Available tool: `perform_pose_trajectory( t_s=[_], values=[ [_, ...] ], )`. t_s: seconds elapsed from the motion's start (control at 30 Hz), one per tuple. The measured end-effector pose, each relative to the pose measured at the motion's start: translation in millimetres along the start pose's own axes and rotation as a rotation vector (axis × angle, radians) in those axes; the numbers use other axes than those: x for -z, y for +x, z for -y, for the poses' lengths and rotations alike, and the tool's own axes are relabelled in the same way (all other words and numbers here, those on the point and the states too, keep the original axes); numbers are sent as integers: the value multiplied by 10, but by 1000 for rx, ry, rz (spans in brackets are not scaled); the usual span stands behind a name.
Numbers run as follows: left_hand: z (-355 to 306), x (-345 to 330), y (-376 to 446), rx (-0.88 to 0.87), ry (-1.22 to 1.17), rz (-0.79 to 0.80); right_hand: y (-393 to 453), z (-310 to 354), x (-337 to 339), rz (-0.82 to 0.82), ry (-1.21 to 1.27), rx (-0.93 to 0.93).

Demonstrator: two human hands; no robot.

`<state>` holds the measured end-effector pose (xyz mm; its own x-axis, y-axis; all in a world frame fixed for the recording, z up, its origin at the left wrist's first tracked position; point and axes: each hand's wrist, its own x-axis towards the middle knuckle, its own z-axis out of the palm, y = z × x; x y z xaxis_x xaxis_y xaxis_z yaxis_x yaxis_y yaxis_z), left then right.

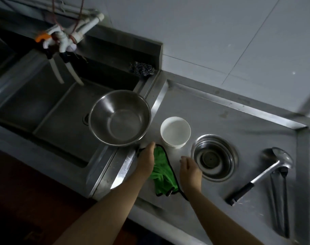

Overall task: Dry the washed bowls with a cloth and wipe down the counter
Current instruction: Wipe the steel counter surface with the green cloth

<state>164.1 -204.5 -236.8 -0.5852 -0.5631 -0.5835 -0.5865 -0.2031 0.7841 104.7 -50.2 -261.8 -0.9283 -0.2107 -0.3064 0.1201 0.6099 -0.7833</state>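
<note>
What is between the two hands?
In the head view, a crumpled green cloth with black trim lies on the steel counter between the left hand and right hand.

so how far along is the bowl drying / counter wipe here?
Early to middle, by the look of it. Possibly done: a steel bowl sits upside down on the counter. In hand: the left hand holds the large steel bowl over the sink edge, touching the green cloth; the right hand hovers open. Left: the white bowl, upright, and wiping the counter.
</note>
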Motion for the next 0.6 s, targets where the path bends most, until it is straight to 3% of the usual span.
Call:
perform_pose_trajectory(
  t_s=[0.07,0.17,0.2,0.27,0.4,0.6],
  values=[
    [121,87,-88,-89,123,-43,-208,-175,-191,154,-127,230],
    [384,257,-151,-206,311,-89,-179,-376,-597,435,-511,690],
    [482,338,-177,-246,398,-94,-120,-340,-690,516,-640,743],
    [733,553,-214,-396,595,-117,23,-284,-846,563,-779,782],
    [1126,980,-266,-750,847,-176,316,-262,-1124,463,-912,748],
    [1392,1269,-208,-902,998,-233,504,154,-1640,316,-863,491]
  ],
)
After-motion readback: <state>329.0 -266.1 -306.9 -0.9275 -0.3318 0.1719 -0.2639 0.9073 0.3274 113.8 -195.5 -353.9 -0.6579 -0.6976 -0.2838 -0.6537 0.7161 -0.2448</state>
